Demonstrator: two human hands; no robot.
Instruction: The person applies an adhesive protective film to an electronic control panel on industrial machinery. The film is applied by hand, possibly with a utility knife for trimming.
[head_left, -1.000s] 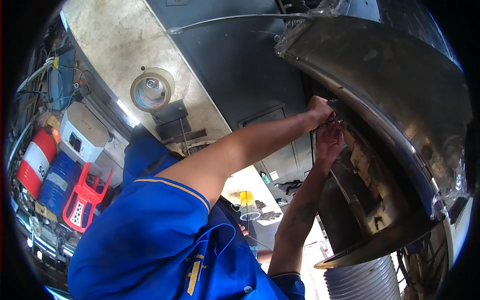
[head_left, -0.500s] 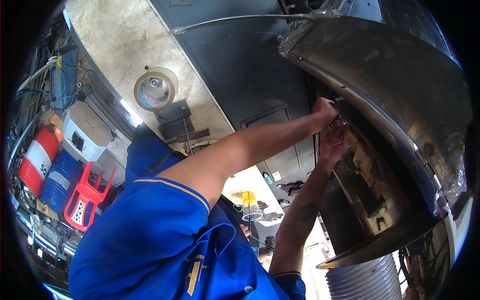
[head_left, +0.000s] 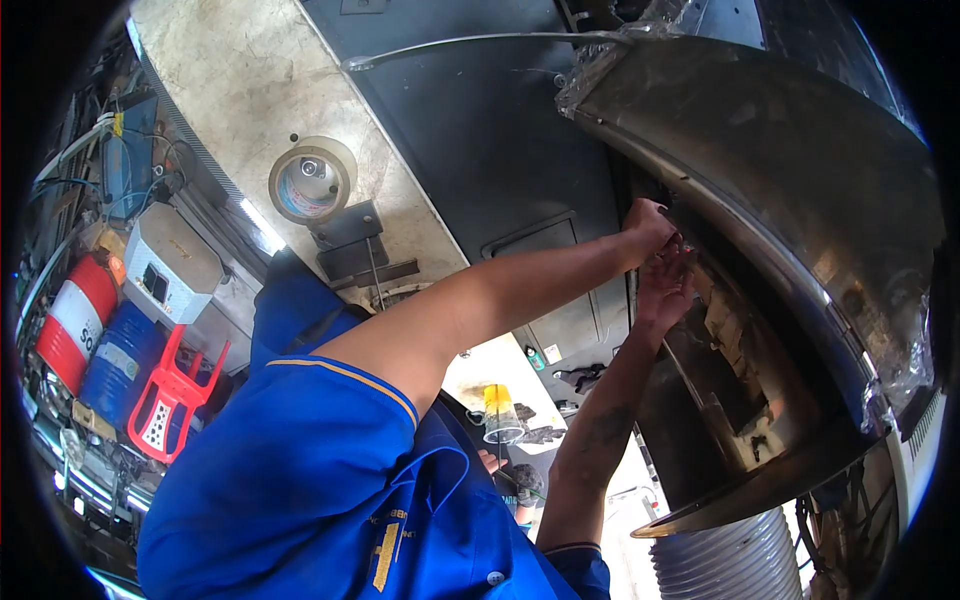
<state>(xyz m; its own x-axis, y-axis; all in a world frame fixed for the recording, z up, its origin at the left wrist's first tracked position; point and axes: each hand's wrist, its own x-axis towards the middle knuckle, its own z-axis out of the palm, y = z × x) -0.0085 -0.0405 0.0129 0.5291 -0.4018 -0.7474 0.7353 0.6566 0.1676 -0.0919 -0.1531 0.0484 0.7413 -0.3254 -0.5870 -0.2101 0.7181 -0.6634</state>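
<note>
My left hand [head_left: 650, 226] is closed at the inner edge of a dark curved metal housing [head_left: 780, 150]; what its fingers grip is too small and hidden to name. Just below it, my right hand [head_left: 665, 288] is raised palm up, its bent fingers apart and close to the left hand's fingertips. Nothing shows in the right palm. Both hands are at the housing's opening, beside a worn, light-patched strip [head_left: 730, 335] inside it.
A roll of tape [head_left: 312, 180] lies on a pale worktop [head_left: 240, 60]. Ribbed hose [head_left: 730, 560] hangs under the housing. A yellow-and-clear cup [head_left: 502, 412], another person's hand [head_left: 492, 461], a red chair [head_left: 175, 405] and drums [head_left: 78, 325] are farther off.
Both hands stay at the same spot, with only a slight shift of the fingers. The other person in the background has moved a little.
</note>
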